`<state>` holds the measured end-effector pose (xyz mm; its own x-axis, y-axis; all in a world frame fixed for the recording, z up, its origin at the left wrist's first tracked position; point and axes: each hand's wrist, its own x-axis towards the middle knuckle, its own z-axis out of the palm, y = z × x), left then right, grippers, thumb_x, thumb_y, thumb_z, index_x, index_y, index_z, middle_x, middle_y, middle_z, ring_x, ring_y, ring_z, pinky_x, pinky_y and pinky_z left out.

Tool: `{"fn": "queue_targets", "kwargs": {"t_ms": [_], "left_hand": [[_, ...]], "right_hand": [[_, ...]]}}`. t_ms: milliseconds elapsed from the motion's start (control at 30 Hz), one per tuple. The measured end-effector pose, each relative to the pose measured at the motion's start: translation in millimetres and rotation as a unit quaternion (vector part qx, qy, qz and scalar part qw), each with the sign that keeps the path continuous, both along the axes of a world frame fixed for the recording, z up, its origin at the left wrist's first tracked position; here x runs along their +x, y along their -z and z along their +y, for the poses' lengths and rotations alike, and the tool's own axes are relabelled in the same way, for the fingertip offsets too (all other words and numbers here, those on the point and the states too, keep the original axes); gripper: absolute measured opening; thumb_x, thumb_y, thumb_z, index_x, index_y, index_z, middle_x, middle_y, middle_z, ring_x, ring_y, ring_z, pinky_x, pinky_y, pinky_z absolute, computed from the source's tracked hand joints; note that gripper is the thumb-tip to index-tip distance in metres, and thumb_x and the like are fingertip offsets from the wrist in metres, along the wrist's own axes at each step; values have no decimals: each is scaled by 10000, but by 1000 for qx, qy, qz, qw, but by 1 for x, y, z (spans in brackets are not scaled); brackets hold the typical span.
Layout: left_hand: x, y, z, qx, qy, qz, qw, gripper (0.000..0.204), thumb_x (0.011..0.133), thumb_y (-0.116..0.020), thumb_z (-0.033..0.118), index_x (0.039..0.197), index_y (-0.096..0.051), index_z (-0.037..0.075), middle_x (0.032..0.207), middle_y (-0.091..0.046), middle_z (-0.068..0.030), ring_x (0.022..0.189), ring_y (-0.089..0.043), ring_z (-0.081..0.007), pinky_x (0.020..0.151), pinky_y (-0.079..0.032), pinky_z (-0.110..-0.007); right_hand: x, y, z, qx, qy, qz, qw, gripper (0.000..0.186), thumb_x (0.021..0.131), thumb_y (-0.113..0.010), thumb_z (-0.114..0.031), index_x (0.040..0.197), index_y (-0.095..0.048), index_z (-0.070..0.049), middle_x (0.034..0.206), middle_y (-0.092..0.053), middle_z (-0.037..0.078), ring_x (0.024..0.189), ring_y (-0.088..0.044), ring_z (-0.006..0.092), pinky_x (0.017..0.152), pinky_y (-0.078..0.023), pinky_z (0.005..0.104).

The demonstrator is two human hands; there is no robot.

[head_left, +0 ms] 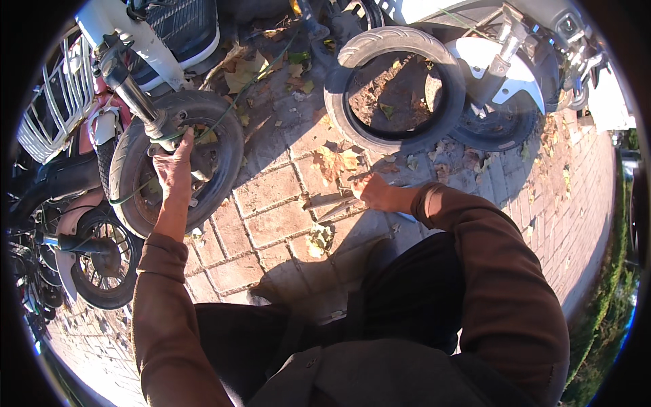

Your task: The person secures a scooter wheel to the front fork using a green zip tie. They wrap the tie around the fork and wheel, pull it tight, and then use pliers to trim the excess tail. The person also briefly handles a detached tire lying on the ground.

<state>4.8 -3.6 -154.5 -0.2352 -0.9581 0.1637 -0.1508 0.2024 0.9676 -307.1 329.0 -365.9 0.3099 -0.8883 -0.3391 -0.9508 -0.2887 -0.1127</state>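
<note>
My left hand [174, 163] is closed around the lower end of a metal front fork leg [132, 93], which is attached to a black-tyred wheel [224, 139] at the left. A thin green cable runs past that hand and across the wheel. My right hand [373, 191] is closed on a long metal tool [329, 201] at paving level, right of the wheel; the tool's exact kind is unclear, and part of it is hidden by the hand. A loose black tyre [346, 74] lies beyond my right hand.
Paving [268, 207] has scattered dry leaves [336, 163]. At the upper right a second wheel [505, 129] with a white mudguard [522, 85] sits under another fork. The left side is crowded with scooter parts, a white wire basket [47, 122] and a spoked wheel [102, 261].
</note>
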Motion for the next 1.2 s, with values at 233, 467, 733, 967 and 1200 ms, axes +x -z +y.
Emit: {"fn": "queue_targets", "kwargs": {"t_ms": [233,467,733,967,1200], "left_hand": [[2,2,0,-22,32,33,999,398,812,-804,155,1158,-657,23,1071,-682,-31,945,-598,-130,906,-466,-326],[0,-3,3,-11,25,30,999,394,810,-801,144,1157,-654,26,1049,-684,-23,924,-609,-125,891,-477,-310],[-1,-2,3,-8,37,58,998,364,818,-789,81,1153,-654,33,1060,-675,-21,935,-608,-128,892,-482,-307],[-2,-6,6,3,33,47,998,356,823,-788,100,1148,-660,33,1059,-684,-28,926,-613,-130,891,-479,-312],[1,-5,4,18,45,15,999,453,820,-802,171,1223,-632,54,1135,-670,-21,990,-602,-143,940,-450,-337]], "right_hand": [[-10,8,-8,-25,-14,-23,999,508,738,-655,-268,1163,-587,1,834,-645,95,802,-671,292,701,-507,496],[-11,11,-20,4,65,-182,981,410,928,-526,-473,1015,-662,-97,879,-664,149,850,-637,332,734,-508,477],[34,-81,-61,56,297,-218,928,548,883,-627,-556,825,-669,-12,721,-643,207,713,-644,361,728,-525,449],[30,-80,-85,94,277,-338,894,502,913,-586,-544,915,-632,-44,736,-668,169,680,-648,314,721,-522,400],[3,10,-28,271,125,-120,947,310,890,-487,-212,841,-692,15,664,-676,159,604,-670,306,675,-567,423]]}}
